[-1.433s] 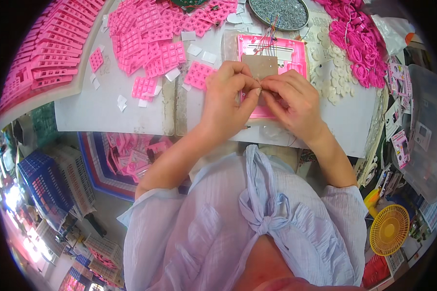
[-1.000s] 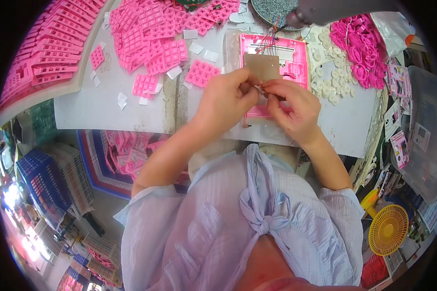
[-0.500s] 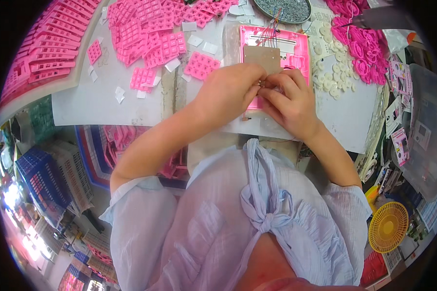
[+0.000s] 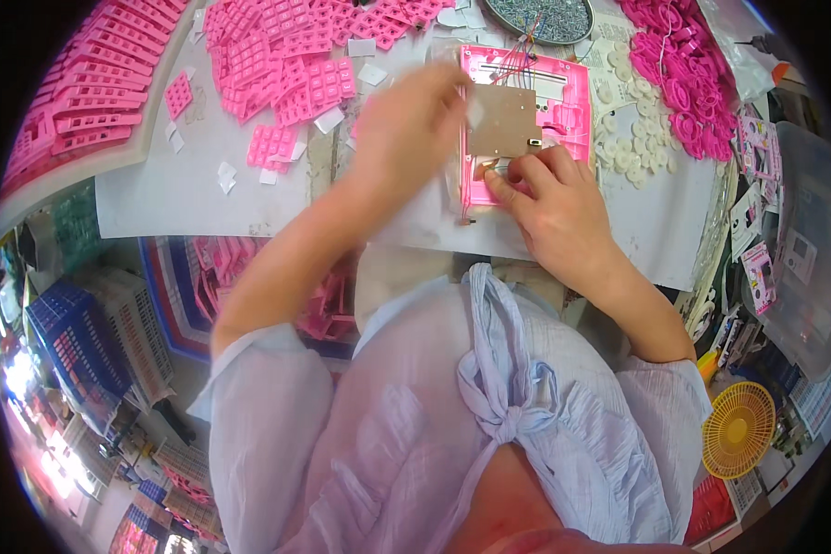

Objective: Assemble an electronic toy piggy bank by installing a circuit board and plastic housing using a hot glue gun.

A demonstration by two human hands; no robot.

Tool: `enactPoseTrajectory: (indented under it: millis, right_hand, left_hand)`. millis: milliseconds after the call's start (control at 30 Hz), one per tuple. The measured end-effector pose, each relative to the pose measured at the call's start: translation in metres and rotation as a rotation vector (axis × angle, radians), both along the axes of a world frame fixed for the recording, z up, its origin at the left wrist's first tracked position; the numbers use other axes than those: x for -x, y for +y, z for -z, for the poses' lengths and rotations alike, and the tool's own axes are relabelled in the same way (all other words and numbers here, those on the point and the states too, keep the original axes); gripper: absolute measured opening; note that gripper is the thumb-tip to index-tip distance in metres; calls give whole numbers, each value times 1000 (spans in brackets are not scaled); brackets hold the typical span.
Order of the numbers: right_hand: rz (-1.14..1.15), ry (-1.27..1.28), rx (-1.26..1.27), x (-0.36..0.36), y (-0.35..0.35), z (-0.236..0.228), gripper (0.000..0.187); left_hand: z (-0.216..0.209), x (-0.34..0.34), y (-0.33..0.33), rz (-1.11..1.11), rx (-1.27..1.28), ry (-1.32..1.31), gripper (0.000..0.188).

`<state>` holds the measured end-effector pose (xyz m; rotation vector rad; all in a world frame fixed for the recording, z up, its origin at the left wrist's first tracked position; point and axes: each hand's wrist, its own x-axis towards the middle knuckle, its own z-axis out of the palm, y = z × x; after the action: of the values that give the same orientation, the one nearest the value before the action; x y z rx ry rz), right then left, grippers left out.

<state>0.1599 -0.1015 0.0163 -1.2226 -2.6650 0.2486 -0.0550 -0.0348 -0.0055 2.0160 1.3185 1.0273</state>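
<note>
A pink plastic casing (image 4: 577, 102) lies open on the table in front of me. Inside it sits a flat brown board (image 4: 503, 120), with several thin coloured wires (image 4: 523, 63) at its far end. My right hand (image 4: 559, 208) rests over the casing's near part, thumb and fingertips pinched at the board's near edge. A small brown and metallic bit shows at the fingertips, too small to name. My left hand (image 4: 406, 138) is raised beside the casing's left edge, smeared by motion, so its fingers are unclear.
Pink keypad pieces (image 4: 272, 60) and white paper squares (image 4: 226, 175) lie at left. A round dish of screws (image 4: 549, 18) stands behind the casing. White discs (image 4: 632, 152) and bundles of pink cord (image 4: 697, 111) lie right. A dark tool tip (image 4: 762, 43) shows at far right.
My left hand has left my right hand and moved up and left, uncovering the board. My right hand has shifted slightly down. The dark tool at upper right has swung outward.
</note>
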Motion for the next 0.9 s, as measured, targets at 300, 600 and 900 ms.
enactPoseTrajectory:
  millis: [300, 600, 900]
  right_hand:
    - [19, 236, -11, -3, 6, 13, 37]
    - [-17, 50, 18, 3, 4, -3, 41]
    - [-52, 201, 173, -14, 13, -4, 26]
  left_hand:
    - [7, 5, -89, 50, 119, 179, 22]
    - [-10, 21, -49, -51, -70, 39, 10]
    - [-4, -10, -44, 107, 692, -690, 13]
